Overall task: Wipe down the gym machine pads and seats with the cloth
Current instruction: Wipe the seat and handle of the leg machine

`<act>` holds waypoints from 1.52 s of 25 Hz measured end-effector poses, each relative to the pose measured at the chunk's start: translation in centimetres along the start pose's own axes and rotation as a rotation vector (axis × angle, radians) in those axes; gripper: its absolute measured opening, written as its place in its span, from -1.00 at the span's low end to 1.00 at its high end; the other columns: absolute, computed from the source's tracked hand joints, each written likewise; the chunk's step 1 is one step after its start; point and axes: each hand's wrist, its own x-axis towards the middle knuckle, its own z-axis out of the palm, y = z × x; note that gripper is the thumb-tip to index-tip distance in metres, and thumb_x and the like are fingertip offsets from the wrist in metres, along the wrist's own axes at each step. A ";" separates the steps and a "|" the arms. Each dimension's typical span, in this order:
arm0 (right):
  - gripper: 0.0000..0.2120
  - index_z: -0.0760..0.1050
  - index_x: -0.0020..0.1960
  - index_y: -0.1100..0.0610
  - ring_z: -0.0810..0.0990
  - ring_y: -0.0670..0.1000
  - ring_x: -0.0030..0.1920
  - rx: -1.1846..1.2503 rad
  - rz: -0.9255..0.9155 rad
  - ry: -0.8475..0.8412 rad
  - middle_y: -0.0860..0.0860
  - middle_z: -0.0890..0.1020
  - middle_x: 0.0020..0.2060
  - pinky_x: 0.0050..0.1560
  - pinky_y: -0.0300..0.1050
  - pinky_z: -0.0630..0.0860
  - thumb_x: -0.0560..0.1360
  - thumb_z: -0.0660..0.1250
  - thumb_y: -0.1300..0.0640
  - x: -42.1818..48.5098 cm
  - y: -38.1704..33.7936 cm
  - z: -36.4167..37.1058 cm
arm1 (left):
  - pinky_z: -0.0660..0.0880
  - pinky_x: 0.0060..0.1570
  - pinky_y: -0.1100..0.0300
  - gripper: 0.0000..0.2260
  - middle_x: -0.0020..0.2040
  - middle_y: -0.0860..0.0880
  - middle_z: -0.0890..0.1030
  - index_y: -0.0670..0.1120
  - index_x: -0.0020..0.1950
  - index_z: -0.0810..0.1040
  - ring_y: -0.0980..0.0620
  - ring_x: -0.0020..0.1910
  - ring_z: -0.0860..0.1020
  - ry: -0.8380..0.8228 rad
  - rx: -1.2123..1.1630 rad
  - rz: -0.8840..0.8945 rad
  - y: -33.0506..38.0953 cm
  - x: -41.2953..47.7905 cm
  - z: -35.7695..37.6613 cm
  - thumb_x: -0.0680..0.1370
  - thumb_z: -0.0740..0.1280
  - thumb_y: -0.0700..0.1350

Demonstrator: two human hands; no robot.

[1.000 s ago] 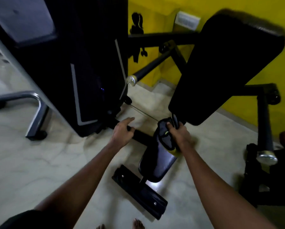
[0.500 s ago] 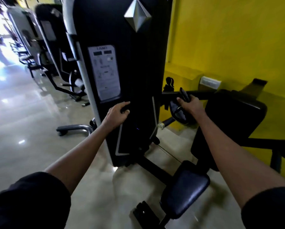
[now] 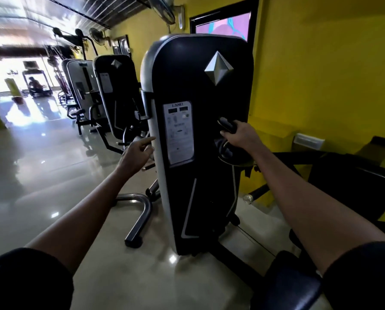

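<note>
My right hand (image 3: 239,136) grips a dark cloth (image 3: 226,139) that hangs in front of the black weight-stack cover (image 3: 200,90) of the gym machine. The cloth's lower folds droop below my fingers. My left hand (image 3: 136,153) hovers beside the cover's pale left edge, fingers loosely extended, holding nothing. The black seat pad (image 3: 287,285) is at the bottom right, partly hidden by my right sleeve. A black back pad (image 3: 352,191) stands at the right against the yellow wall.
A curved steel floor foot (image 3: 140,218) sticks out left of the machine. More black machines (image 3: 115,90) line the wall behind it. The glossy floor (image 3: 30,175) stretches away on the left. A yellow wall (image 3: 321,74) closes the right side.
The view has swung up from the seat to the weight-stack cover. My right hand has lifted the cloth from the seat to mid-height. My left hand has moved off the cover's front to its left edge.
</note>
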 end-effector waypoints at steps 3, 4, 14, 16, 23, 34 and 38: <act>-0.42 0.45 0.40 0.05 0.55 0.20 0.22 -0.026 0.002 0.009 0.16 0.56 0.22 0.21 0.09 0.53 0.49 0.36 -0.23 0.2 -5.1 3.2 | 0.54 0.12 0.09 -0.65 0.03 0.12 0.69 0.31 0.24 0.56 0.12 0.07 0.64 0.011 -0.004 0.012 -2.7 0.3 -4.3 0.50 0.34 -0.02; -0.42 0.44 0.41 0.05 0.55 0.20 0.23 -0.025 -0.004 0.003 0.16 0.56 0.22 0.23 0.10 0.53 0.50 0.36 -0.23 0.2 -6.7 4.1 | 0.57 0.11 0.05 -0.64 0.00 0.08 0.70 0.37 0.23 0.53 0.08 0.04 0.65 0.014 0.006 0.006 -3.7 0.6 -5.6 0.48 0.33 0.04; -0.60 0.55 0.27 0.04 0.60 0.14 0.15 0.002 -0.089 0.051 0.13 0.61 0.12 0.03 -0.12 0.45 0.52 0.39 -0.14 4.2 -21.4 17.5 | 0.52 0.00 0.08 -0.62 -0.08 0.02 0.67 0.21 0.32 0.55 0.03 -0.06 0.62 0.067 0.074 0.049 -14.6 6.6 -20.2 0.53 0.34 -0.07; -0.58 0.53 0.29 0.02 0.58 0.15 0.15 -0.019 -0.104 0.027 0.14 0.59 0.14 0.02 -0.13 0.42 0.51 0.39 -0.15 6.2 -23.7 20.0 | 0.50 0.05 0.11 -0.61 -0.03 0.06 0.64 0.19 0.34 0.55 0.10 -0.02 0.58 0.075 0.058 0.063 -16.6 8.8 -21.8 0.54 0.35 -0.11; -0.57 0.50 0.32 -0.02 0.60 0.14 0.09 0.077 -0.134 -0.010 0.12 0.57 0.17 0.11 0.01 0.57 0.51 0.40 -0.14 14.9 -29.1 26.5 | 0.53 0.08 0.04 -0.59 0.01 0.00 0.67 0.31 0.33 0.51 0.08 0.00 0.60 0.081 0.134 0.053 -23.2 17.0 -24.4 0.51 0.32 -0.02; -0.55 0.50 0.34 0.05 0.59 0.19 0.14 0.039 -0.084 0.053 0.15 0.55 0.18 0.15 0.05 0.58 0.53 0.39 -0.14 27.1 -34.9 36.5 | 0.54 -0.01 0.19 -0.59 0.00 -0.01 0.70 0.29 0.33 0.51 0.05 -0.05 0.65 0.046 0.051 0.098 -35.5 33.1 -26.8 0.52 0.35 -0.06; -0.56 0.50 0.36 0.13 0.59 0.17 0.17 0.022 -0.023 0.107 0.17 0.58 0.19 -0.02 -0.19 0.42 0.56 0.39 -0.07 32.7 -36.6 40.0 | 0.45 -0.14 0.37 -0.59 -0.01 0.10 0.62 0.23 0.36 0.51 0.17 -0.08 0.58 -0.017 0.059 0.144 -39.5 39.7 -27.5 0.55 0.34 -0.10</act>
